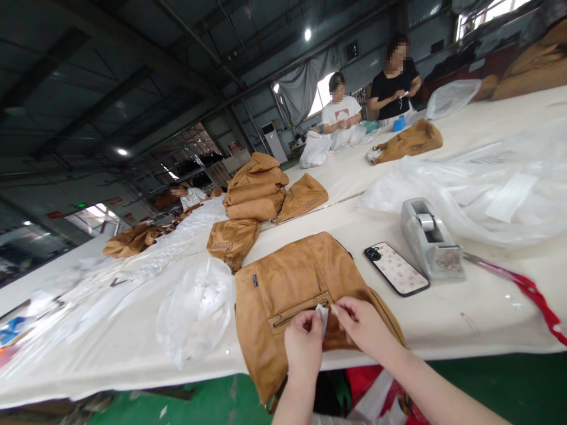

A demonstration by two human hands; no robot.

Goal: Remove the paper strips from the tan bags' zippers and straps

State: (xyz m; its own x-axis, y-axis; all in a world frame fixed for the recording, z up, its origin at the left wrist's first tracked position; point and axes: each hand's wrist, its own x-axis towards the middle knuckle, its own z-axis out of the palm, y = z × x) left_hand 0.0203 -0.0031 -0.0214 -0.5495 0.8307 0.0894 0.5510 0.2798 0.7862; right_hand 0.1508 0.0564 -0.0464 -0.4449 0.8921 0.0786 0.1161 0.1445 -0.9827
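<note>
A tan leather bag point(292, 271) lies flat before me at the table's front edge, its lower corner hanging over. Across its front runs a zipped pocket point(283, 319) with a lighter trim. My left hand point(305, 342) is closed on a small white paper slip point(323, 316) at the pocket's right end. Just right of it, my right hand point(357, 321) has thumb and forefinger pinched by the end of the zip; what sits between those fingertips is too small to make out.
A phone point(398, 268), a tape dispenser point(432, 242) and red-handled scissors point(527, 286) lie to the right. Clear plastic bags point(199, 307) are on both sides. More tan bags point(254, 189) are piled behind. Two people point(394, 82) stand across the table; another person point(190, 198) is far left.
</note>
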